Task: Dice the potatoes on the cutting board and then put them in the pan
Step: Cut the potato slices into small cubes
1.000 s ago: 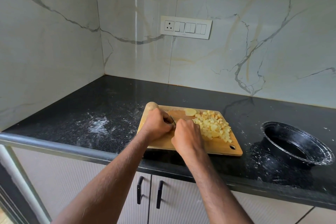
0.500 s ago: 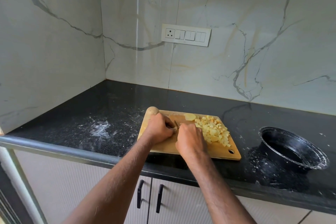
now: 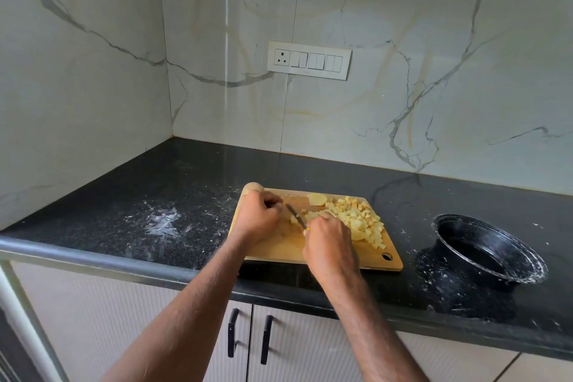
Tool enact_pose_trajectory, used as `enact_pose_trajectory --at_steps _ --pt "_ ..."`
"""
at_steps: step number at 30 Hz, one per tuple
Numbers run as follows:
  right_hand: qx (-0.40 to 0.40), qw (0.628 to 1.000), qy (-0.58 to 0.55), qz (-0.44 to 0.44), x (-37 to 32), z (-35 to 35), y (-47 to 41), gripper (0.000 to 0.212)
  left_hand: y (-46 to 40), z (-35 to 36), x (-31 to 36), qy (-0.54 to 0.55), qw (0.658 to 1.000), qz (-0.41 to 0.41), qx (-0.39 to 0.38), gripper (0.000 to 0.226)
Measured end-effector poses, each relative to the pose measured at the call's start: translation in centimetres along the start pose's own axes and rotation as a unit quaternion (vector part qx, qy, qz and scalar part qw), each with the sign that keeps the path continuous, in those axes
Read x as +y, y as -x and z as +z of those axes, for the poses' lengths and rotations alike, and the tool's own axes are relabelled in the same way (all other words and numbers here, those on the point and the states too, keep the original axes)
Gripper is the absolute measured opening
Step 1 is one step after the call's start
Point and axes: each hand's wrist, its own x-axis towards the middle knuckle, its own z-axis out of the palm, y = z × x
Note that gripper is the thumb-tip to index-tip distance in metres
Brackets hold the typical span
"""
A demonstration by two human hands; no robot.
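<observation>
From my head camera, I am looking down at a wooden cutting board (image 3: 273, 250) lying on a black counter (image 3: 173, 183). I will tell where everything is by that board.

My right hand (image 3: 330, 240) is sitting over the middle of the board, near its front edge. Its fingers are curling tight around the handle of a small knife (image 3: 296, 215). The blade is poking out toward the back left of the board, with its tip pointing at my left hand.

My left hand (image 3: 259, 215) is resting on the left part of the board. Its fingers are curling down by a small potato piece (image 3: 293, 219) right next to the blade, but I cannot tell if they are really pinching it.

A big pile of diced potatoes (image 3: 359, 220) is lying on the right half of the board. A bigger potato chunk (image 3: 317, 198) is sitting near the back edge, just beside the pile. A whole brown potato (image 3: 252, 187) is peeking out at the back left corner of the board.

The black pan (image 3: 493, 245) is standing on the counter well to the right of the board, and I am seeing no potato inside it.

White powder smears (image 3: 162, 220) are lying on the counter to the left of the board. A white switch plate (image 3: 309, 60) is hanging on the marble wall (image 3: 403, 71) behind the board. Cupboard doors with black handles (image 3: 232, 332) are showing below the board.
</observation>
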Motion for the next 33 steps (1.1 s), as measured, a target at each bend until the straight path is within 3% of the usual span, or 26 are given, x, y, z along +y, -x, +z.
enact_pose_trajectory --at_steps 3,7,17,26,33 --pt "-0.019 1.000 0.002 -0.020 -0.1 0.7 0.2 0.015 -0.1 0.1 -0.2 -0.015 1.000 0.006 -0.001 0.021" --pt "-0.018 1.000 0.006 0.016 1.5 0.3 -0.2 0.014 -0.4 0.5 -0.7 -0.038 0.999 0.026 -0.016 0.018" --pt "0.047 0.994 0.024 0.094 3.7 -0.2 -0.7 0.017 -0.5 1.0 -0.8 -0.069 0.996 0.052 -0.036 0.014" --pt "0.116 0.989 0.012 0.089 5.9 1.4 -1.0 0.010 -2.9 3.2 -0.3 -0.105 0.986 0.109 -0.065 0.022" --pt "0.155 0.985 0.003 0.077 6.4 2.0 -1.0 0.009 -8.1 6.9 1.8 -0.208 0.947 0.145 -0.196 0.045"
